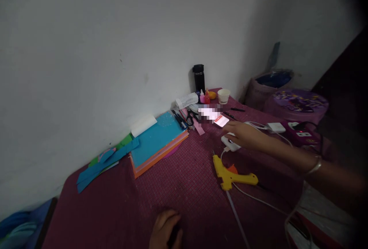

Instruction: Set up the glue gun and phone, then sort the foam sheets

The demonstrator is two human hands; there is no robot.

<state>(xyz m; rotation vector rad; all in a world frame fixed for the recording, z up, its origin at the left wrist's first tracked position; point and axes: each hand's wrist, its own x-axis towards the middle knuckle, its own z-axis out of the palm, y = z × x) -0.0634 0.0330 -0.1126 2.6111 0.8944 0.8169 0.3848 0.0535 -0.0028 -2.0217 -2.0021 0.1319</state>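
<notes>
My right hand reaches in from the right, fingers stretched forward and down. It is over a white block with a cable, perhaps a power bank, and close to the lit phone; contact is unclear. My left hand is low at the front, fingers curled, with a dark patch between thumb and fingers that I cannot make out. Between the hands a yellow glue gun lies on its side, a glue stick trailing from its back. Black-handled scissors lie beyond.
A stack of coloured sheets and blue strips lie left on the maroon table. Along the back stand a black bottle, small paint bottles and a white cup. Cables run right to an extension board.
</notes>
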